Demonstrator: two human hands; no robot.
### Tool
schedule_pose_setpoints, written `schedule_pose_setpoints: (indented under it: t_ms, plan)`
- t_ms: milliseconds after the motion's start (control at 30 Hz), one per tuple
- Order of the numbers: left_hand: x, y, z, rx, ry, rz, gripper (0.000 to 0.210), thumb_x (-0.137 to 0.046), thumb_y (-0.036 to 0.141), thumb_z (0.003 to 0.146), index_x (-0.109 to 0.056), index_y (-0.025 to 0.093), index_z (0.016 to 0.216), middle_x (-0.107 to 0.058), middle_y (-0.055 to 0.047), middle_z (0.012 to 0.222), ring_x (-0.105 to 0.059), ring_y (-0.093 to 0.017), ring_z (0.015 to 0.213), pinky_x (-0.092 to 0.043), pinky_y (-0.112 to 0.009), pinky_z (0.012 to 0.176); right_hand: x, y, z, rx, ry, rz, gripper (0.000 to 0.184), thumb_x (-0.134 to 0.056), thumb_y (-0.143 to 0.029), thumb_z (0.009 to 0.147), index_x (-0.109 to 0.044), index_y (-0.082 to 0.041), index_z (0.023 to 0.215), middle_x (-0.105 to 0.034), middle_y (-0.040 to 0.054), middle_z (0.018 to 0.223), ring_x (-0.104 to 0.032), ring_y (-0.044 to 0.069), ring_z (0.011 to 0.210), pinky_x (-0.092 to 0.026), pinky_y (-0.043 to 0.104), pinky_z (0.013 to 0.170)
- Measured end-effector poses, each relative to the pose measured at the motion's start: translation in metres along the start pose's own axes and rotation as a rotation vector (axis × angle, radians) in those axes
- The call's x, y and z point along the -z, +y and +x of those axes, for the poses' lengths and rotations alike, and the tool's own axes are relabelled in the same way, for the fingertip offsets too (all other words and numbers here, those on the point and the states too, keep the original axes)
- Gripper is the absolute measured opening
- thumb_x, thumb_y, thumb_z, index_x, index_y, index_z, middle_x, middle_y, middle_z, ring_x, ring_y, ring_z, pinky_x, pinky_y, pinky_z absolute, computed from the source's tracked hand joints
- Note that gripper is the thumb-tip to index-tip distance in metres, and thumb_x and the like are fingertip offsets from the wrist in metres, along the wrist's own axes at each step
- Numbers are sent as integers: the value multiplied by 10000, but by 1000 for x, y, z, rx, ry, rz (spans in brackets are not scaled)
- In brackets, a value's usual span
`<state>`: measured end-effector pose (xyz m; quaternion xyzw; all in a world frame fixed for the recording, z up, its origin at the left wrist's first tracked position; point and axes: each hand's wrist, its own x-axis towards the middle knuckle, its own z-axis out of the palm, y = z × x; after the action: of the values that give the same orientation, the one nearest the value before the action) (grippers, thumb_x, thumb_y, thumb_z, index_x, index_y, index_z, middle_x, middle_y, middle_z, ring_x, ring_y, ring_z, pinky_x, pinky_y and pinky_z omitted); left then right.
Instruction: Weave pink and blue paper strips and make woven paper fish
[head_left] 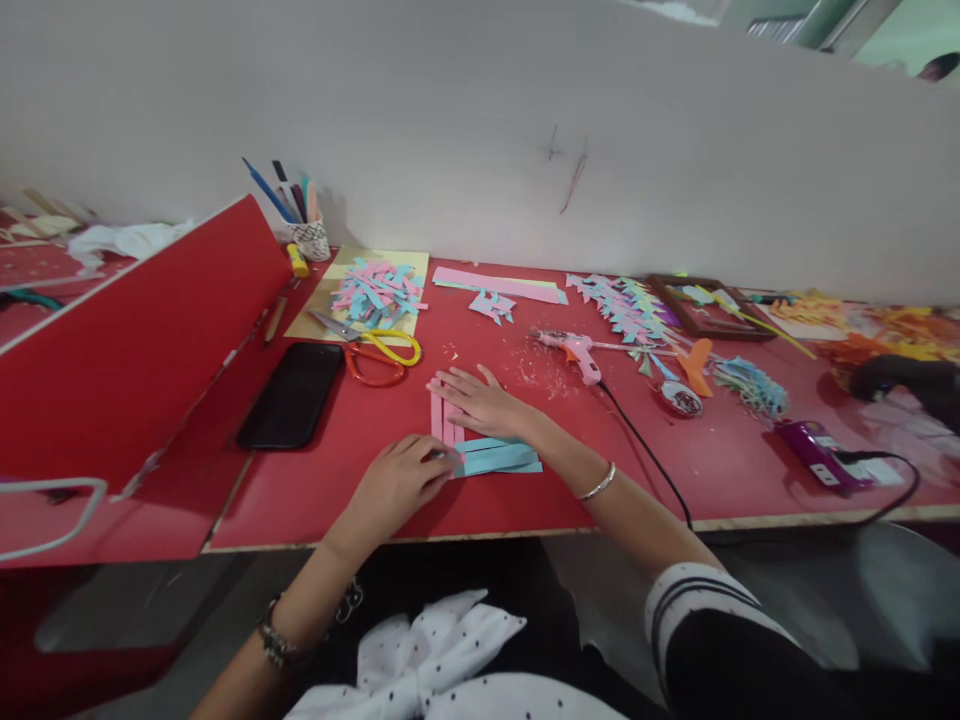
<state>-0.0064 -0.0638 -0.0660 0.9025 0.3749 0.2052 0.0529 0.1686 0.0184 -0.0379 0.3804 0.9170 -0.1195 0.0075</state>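
Blue paper strips point(499, 458) and pink paper strips point(437, 412) meet at a corner near the table's front edge. My left hand point(397, 480) pinches at that corner; its fingertips partly cover the strip ends there. Flat across the upright pink strips lies my right hand point(487, 405), fingers stretched out and slightly spread. Its wrist passes over the right end of the blue strips. Scissors point(382, 355) with red and yellow handles lie beyond my hands, and a black phone point(291, 395) is to their left.
A pink glue gun point(577, 352) rests to the right, its cord point(645, 450) running over the front edge. Cut paper pieces point(379, 292) are heaped at the back left, with long strips point(499, 285) beside them. A red board point(150, 350) leans at left; a pen cup point(310, 238) stands behind.
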Motion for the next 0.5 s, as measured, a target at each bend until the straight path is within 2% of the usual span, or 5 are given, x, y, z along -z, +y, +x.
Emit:
schedule_pose_setpoints:
  t_ms: [133,200,267,400,500]
  plan:
    - [6,1,4,35,-59,-42,185,-544,153,771,-621,200,933,-620,-32,871,-556,-154,804,-467,-274,710,6,-11,-26,-106,170,28,415,-339,-308,885,-366,-236,1293,-368,91,1363,-298,189,1259,-156,463,1023]
    - [8,1,6,51,-92,-42,179,-549,150,762,-622,198,918,-616,-34,870,-555,-159,813,-469,-280,712,3,-20,-45,-112,166,63,364,-379,-309,869,-472,-206,1206,-502,97,1232,-413,188,1162,-180,433,1005]
    - [8,0,6,54,-102,-44,167,-537,145,763,-622,196,898,-611,-41,888,-553,-162,825,-470,-287,713,-5,-30,-63,-120,142,106,329,-442,-345,839,-531,-216,1127,-562,80,1123,-472,195,1072,-220,428,960]
    - [5,-3,6,47,-92,-88,160,-535,143,760,-613,199,889,-605,-43,913,-553,-160,834,-472,-293,721,-26,-48,-81,-291,215,104,263,-490,-356,808,-589,-217,1008,-555,86,1084,-490,219,1002,-293,394,846]
    - [3,-4,6,37,-84,-82,164,-541,154,761,-609,198,905,-607,-39,896,-553,-162,829,-474,-289,715,-35,-55,-83,-405,311,61,209,-469,-351,817,-613,-225,901,-548,83,1076,-485,229,990,-257,425,866]
